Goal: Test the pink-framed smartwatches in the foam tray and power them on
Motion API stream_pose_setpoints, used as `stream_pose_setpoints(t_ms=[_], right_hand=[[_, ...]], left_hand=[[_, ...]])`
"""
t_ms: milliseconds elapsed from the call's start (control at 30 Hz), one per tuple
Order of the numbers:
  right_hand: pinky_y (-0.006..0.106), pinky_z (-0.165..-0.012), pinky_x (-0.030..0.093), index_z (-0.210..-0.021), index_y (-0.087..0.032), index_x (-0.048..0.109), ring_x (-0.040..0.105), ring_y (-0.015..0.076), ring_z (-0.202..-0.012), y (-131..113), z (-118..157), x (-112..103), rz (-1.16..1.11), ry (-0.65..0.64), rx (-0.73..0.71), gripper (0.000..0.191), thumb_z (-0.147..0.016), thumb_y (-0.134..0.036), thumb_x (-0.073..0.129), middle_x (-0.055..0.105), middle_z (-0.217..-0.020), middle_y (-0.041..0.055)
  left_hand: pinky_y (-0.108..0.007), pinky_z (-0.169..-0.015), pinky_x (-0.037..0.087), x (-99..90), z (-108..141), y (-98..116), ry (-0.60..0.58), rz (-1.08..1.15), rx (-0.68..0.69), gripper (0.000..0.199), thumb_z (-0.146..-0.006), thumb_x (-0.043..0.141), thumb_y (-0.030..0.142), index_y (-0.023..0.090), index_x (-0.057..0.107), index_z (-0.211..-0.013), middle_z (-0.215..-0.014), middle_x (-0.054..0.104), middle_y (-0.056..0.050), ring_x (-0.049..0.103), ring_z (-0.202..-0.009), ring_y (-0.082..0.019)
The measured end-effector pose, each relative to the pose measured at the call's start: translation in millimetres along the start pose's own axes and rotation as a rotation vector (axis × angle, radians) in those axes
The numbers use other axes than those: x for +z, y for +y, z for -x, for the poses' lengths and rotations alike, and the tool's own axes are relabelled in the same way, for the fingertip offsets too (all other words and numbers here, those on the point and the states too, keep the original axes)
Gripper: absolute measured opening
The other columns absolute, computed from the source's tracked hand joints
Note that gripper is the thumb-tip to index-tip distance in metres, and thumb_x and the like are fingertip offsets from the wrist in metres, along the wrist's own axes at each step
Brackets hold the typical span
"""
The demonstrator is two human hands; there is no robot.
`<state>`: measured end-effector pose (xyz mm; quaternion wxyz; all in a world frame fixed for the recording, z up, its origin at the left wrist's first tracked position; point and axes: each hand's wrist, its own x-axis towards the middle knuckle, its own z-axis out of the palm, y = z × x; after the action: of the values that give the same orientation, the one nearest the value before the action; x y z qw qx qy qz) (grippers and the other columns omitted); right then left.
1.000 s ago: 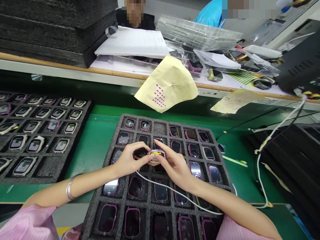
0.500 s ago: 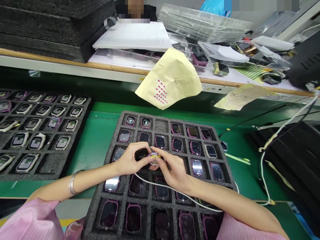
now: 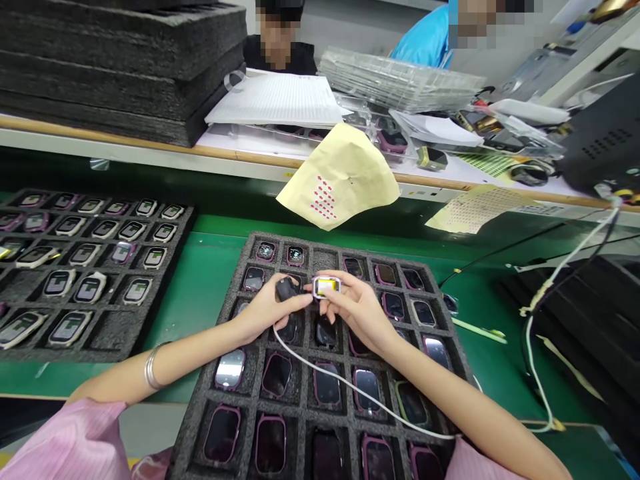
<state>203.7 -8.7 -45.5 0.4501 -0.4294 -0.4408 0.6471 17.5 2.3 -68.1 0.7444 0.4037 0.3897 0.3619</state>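
My left hand [image 3: 265,310] grips a small black block [image 3: 286,288], with a white cable [image 3: 340,377] trailing from it towards the lower right. In my right hand [image 3: 365,313] is a small watch case [image 3: 327,287], pinched between thumb and fingers, its yellow inside turned towards me. The block and the case are a short gap apart. Both hands hover over a grey foam tray [image 3: 301,420], whose compartments hold several watches with purple frames and dark screens, such as one watch [image 3: 223,433] at the front left. Some compartments are hidden by my hands.
Another foam tray [image 3: 117,339] of watches lies at left. A shelf edge [image 3: 240,159] runs across the back, bearing stacked black foam [image 3: 125,87] and papers [image 3: 280,100]; a yellow sheet [image 3: 345,180] hangs from it. Cables [image 3: 530,333] dangle at right. Two people are beyond the shelf.
The watch case and the black block, close together before, are now apart. My right hand has turned the case so that its yellow inside faces me. My view has tilted up slightly.
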Motion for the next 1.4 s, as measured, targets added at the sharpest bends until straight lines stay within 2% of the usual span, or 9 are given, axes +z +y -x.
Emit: stream_pose_setpoints(t_ms=[100, 200, 367, 500, 667, 900, 1100, 1267, 1400], right_hand=[[0.025, -0.053, 0.053, -0.126, -0.014, 0.053, 0.065, 0.0156, -0.068, -6.4, -2.1, -11.2, 0.14, 0.008, -0.117, 0.043, -0.087, -0.028, 0.064, 0.07, -0.092, 0.01], [0.032, -0.068, 0.058, -0.142, -0.016, 0.037, 0.069, 0.0189, -0.08, -4.7, -0.7, -19.5, 0.427, -0.048, -0.261, 0.048, -0.096, -0.027, 0.048, 0.07, -0.096, 0.0097], [0.044, -0.097, 0.051, -0.148, -0.016, 0.029, 0.059, 0.0266, -0.118, 15.5, 5.7, -15.6, 1.24, -0.18, -0.638, 0.053, -0.096, -0.011, 0.037, 0.055, -0.135, 0.0169], [0.049, -0.087, 0.056, -0.143, -0.007, 0.036, 0.057, 0.0355, -0.117, 16.8, 12.7, -3.7, 1.635, -0.313, -0.591, 0.054, -0.089, -0.002, 0.039, 0.042, -0.143, 0.0267], [0.046, -0.097, 0.052, -0.145, -0.011, 0.033, 0.05, 0.0302, -0.127, -3.9, 15.5, -7.9, 1.504, -0.415, -0.594, 0.053, -0.092, -0.007, 0.04, 0.042, -0.145, 0.0223], [0.036, -0.086, 0.057, -0.13, -0.022, 0.053, 0.064, 0.0235, -0.105, -16.8, 6.4, -17.4, 1.26, -0.414, -0.573, 0.037, -0.093, -0.029, 0.055, 0.06, -0.121, 0.0119], [0.04, -0.085, 0.056, -0.128, -0.016, 0.053, 0.063, 0.0263, -0.103, -7.1, 6.2, -14.0, 1.323, -0.311, -0.754, 0.037, -0.095, -0.033, 0.052, 0.063, -0.115, 0.0161], [0.041, -0.087, 0.055, -0.129, -0.015, 0.051, 0.062, 0.0261, -0.104, -12.7, 5.0, -10.4, 1.378, -0.408, -0.731, 0.036, -0.095, -0.027, 0.052, 0.063, -0.118, 0.0152], [0.042, -0.081, 0.055, -0.124, -0.014, 0.056, 0.062, 0.0263, -0.099, -14.9, 6.5, -7.0, 1.476, -0.381, -0.78, 0.031, -0.096, -0.025, 0.049, 0.064, -0.114, 0.0159]], left_hand=[[-0.021, -0.063, 0.051, -2.9, 1.4, 7.0, -0.192, 0.113, -0.137, 0.039, -0.064, 0.083, 0.023, 0.013, 0.06, -0.094, -0.082, 0.065, -0.001, 0.063, -0.065, -0.009], [-0.033, -0.087, 0.051, -4.8, 0.7, 9.0, -0.314, 0.138, -0.189, 0.039, -0.068, 0.081, 0.023, 0.01, 0.064, -0.1, -0.096, 0.07, -0.011, 0.069, -0.087, -0.017], [-0.038, -0.093, 0.05, -3.2, -2.8, -4.9, -0.317, 0.121, -0.131, 0.037, -0.072, 0.079, 0.025, 0.01, 0.065, -0.103, -0.1, 0.071, -0.013, 0.069, -0.092, -0.022], [-0.036, -0.096, 0.048, -1.2, -1.4, -13.1, -0.264, 0.107, -0.076, 0.038, -0.069, 0.081, 0.022, 0.014, 0.064, -0.101, -0.107, 0.07, -0.009, 0.067, -0.098, -0.02], [-0.037, -0.096, 0.049, 0.0, -0.8, -15.8, -0.271, 0.14, -0.054, 0.039, -0.07, 0.081, 0.027, 0.014, 0.063, -0.102, -0.104, 0.07, -0.009, 0.066, -0.098, -0.02], [-0.033, -0.083, 0.055, 4.6, 0.8, -19.9, -0.283, 0.046, 0.04, 0.043, -0.075, 0.075, 0.035, 0.018, 0.059, -0.111, -0.111, 0.064, -0.008, 0.063, -0.1, -0.02], [-0.032, -0.087, 0.052, 2.9, 0.8, -21.7, -0.289, -0.041, 0.106, 0.041, -0.08, 0.07, 0.035, 0.016, 0.058, -0.115, -0.109, 0.064, -0.008, 0.061, -0.101, -0.02], [-0.034, -0.091, 0.051, -0.6, 2.8, -19.4, -0.348, -0.017, 0.093, 0.051, -0.073, 0.077, 0.027, 0.018, 0.055, -0.118, -0.106, 0.064, -0.006, 0.063, -0.099, -0.019], [-0.031, -0.076, 0.056, 0.1, 3.2, -16.5, -0.32, -0.084, 0.077, 0.043, -0.076, 0.073, 0.032, 0.016, 0.055, -0.112, -0.091, 0.067, -0.004, 0.068, -0.086, -0.018]])
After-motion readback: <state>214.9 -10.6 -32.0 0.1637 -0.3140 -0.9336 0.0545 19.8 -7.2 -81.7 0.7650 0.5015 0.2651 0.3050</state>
